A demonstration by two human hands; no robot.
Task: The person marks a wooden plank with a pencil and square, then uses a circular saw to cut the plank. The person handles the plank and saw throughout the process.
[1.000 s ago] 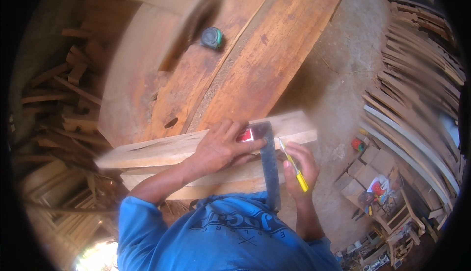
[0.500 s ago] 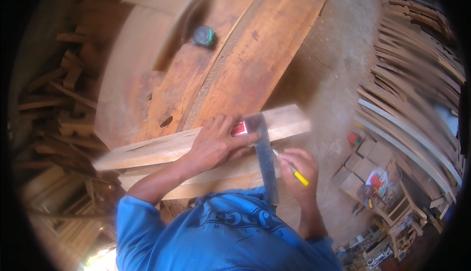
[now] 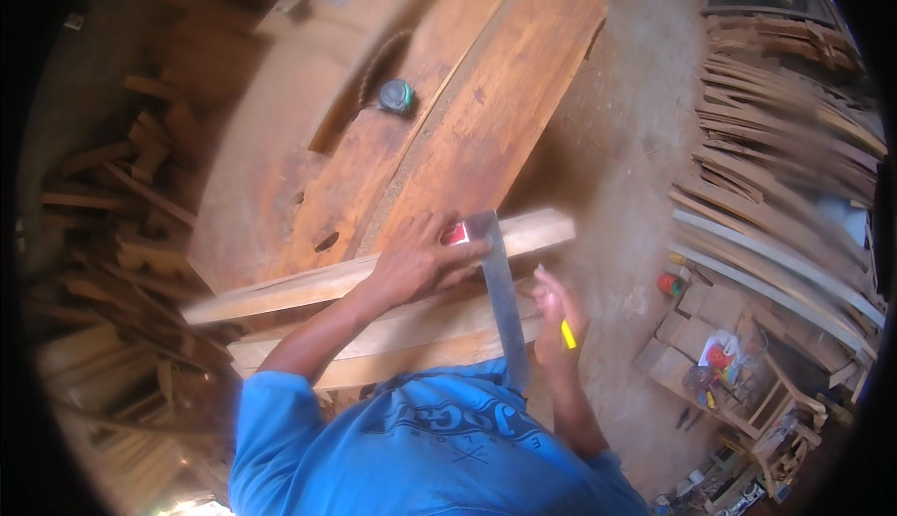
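Note:
My left hand [image 3: 416, 259] presses a metal try square [image 3: 505, 301] with a red-and-silver stock [image 3: 455, 234] against the upper pale board [image 3: 252, 298], its thumb reaching across the stock. The blade runs down over a second board [image 3: 402, 348] toward my body. Just right of the blade, my right hand [image 3: 559, 315] is closed round a yellow pen or pencil [image 3: 567, 334], partly hidden and blurred by motion. The boards lie across the near end of a large worn wooden bench top [image 3: 486, 114], on which a round black-and-green tape measure [image 3: 395, 97] rests.
Offcuts [image 3: 121, 198] are heaped at the left. Long curved planks [image 3: 766, 123] are stacked along the right, above a low cluttered spot with a wooden frame [image 3: 766, 404], tools and a red round object [image 3: 669, 282]. Concrete floor [image 3: 635, 123] shows between bench and planks.
My right hand has tilted up, turning the pen so less of it shows. My left hand stays on the square. The bench sits slightly lower in the picture as the view shifts.

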